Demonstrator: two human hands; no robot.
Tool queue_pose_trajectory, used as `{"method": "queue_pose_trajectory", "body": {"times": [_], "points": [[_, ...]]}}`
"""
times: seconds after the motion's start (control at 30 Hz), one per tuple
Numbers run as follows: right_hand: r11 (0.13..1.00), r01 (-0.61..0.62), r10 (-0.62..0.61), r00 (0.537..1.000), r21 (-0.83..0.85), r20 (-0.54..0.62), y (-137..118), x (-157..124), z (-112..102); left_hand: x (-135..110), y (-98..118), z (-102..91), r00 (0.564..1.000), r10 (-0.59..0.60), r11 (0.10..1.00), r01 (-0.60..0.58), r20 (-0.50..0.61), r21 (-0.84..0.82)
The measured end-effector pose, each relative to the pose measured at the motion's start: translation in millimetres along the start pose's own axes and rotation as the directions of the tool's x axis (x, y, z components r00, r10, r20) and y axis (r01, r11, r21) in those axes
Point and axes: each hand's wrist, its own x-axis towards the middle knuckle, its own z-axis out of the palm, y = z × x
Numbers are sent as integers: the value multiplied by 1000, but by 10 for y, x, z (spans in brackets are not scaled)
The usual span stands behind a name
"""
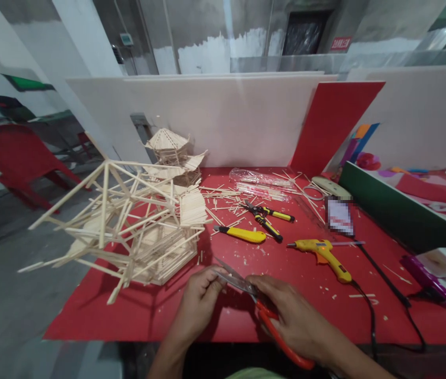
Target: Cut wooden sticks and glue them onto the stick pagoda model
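My right hand (292,310) is closed around the red-handled scissors (239,282), whose blades are parted and point up and to the left. Close to the blade tips, my left hand (202,295) has its thumb and fingers pinched together; what lies between them is too small to make out. To the left stands an open frame of pale wooden sticks (107,200) over a stick-built base (163,255). Behind it is a tiered stick pavilion (168,142) with a pointed roof.
Beyond my hands lie a yellow utility knife (244,235), black-and-yellow pliers (270,221) and a yellow glue gun (321,252) with a cable. Loose sticks and a plastic bag of sticks (262,184) are farther back. A green-sided box (396,210) stands at the right.
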Motion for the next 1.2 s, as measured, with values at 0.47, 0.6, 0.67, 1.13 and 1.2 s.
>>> {"method": "queue_pose_trajectory", "body": {"times": [0.47, 0.6, 0.67, 1.13, 1.2], "points": [[999, 28, -29, 999, -34, -30, -17, 23, 50, -10, -28, -37, 999, -23, 999, 22, -41, -27], [995, 38, -44, 997, -97, -65, -7, 47, 57, -28, -41, -38, 998, -49, 999, 48, -40, -20], [992, 32, -41, 997, -118, -73, -4, 49, 67, -34, -50, -39, 998, -55, 998, 54, -43, -13], [809, -323, 169, 928, -491, -333, 438, -15, 76, -49, 32, -33, 981, -156, 978, 137, -118, -154], [815, -269, 132, 949, -514, -288, 494, -65, 79, -57, 39, -32, 967, -215, 961, 185, -134, -208]]}}
